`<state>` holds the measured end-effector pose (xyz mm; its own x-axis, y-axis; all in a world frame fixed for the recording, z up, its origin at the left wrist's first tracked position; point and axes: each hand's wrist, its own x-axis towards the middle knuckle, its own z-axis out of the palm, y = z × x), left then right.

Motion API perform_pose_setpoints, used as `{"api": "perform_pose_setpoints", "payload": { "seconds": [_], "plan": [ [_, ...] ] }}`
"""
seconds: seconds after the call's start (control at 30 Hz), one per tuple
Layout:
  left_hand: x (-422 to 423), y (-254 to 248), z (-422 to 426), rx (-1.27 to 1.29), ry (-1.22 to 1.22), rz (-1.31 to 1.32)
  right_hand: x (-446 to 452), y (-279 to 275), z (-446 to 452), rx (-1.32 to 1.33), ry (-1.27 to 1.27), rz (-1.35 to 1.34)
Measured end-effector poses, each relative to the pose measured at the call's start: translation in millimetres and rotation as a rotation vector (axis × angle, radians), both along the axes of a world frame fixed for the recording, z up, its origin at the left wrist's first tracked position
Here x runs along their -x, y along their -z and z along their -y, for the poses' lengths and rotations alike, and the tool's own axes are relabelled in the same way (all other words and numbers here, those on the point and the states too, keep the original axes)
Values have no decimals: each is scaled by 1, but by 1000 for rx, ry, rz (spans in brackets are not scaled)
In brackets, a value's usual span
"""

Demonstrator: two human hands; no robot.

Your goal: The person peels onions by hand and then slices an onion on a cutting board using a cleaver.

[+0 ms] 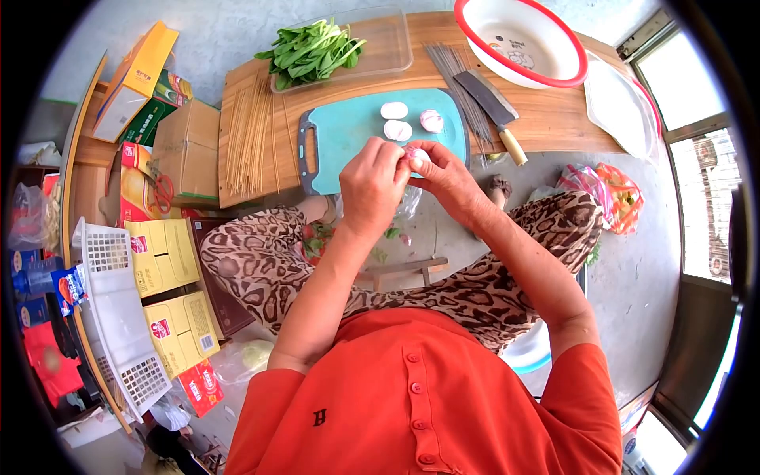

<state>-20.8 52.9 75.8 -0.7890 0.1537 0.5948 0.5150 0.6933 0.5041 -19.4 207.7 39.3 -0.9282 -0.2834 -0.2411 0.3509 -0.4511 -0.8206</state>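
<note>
Pale blue wall [214,55] at the back, wood-grain table [554,127] up against it. Closest thing is a red buttoned shirt [360,368] with a dark letter H [319,417] on the chest, below and left of the grip. Left hand [370,184] and right hand [451,180] meet at the fingertips, both pinching a small pink-and-white vegetable piece [417,158] over the near part of the teal cutting board [348,131]. It's roundish and mostly covered by fingers, so can't tell if it's onion or radish. Left of the grip, yellow cartons [165,265] have red labels [161,329], but the print's too small to read. Just past the grip sit three more pieces [397,130], two mostly white, one pinker. Beyond and right: cleaver [484,95], next to metal skewers [446,63]. Beyond and left: bamboo skewers [247,142]. Farthest out, leafy greens [313,55] in a clear plastic container [388,43], plus a red-rimmed basin [492,16] with a cartoon [511,51] and lettering I can't make out.
</note>
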Motion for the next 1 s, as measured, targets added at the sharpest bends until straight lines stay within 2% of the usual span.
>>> {"api": "perform_pose_setpoints", "payload": {
  "seconds": [0.07, 0.3, 0.5, 0.6, 0.7, 0.73, 0.77, 0.83, 1.0],
  "plan": [
    [-2, 0, 0, 110, 26, -78, 0, -2, -2, -7, -37, -1],
    [-1, 4, 2, 53, 33, -57, 5, -2, -3, -47, -44, 37],
    [1, 1, -4, -74, 23, 71, 3, -7, -1, -35, 14, 41],
    [14, 0, 4, -192, -36, 88, 4, -4, -2, -175, -14, -61],
    [20, 5, 13, -307, -20, 226, 2, -12, -1, 80, -48, 46],
    [21, 6, 14, -463, -24, 315, 4, -12, -2, 84, -49, 46],
    [22, 7, 14, -621, -25, 403, 6, -13, -5, 206, -60, 78],
    [24, 12, 17, -644, -26, 428, 9, -7, -8, 388, -76, 112],
    [25, 12, 21, -769, -16, 471, 6, 13, -6, 398, -84, 204]
  ]
}}
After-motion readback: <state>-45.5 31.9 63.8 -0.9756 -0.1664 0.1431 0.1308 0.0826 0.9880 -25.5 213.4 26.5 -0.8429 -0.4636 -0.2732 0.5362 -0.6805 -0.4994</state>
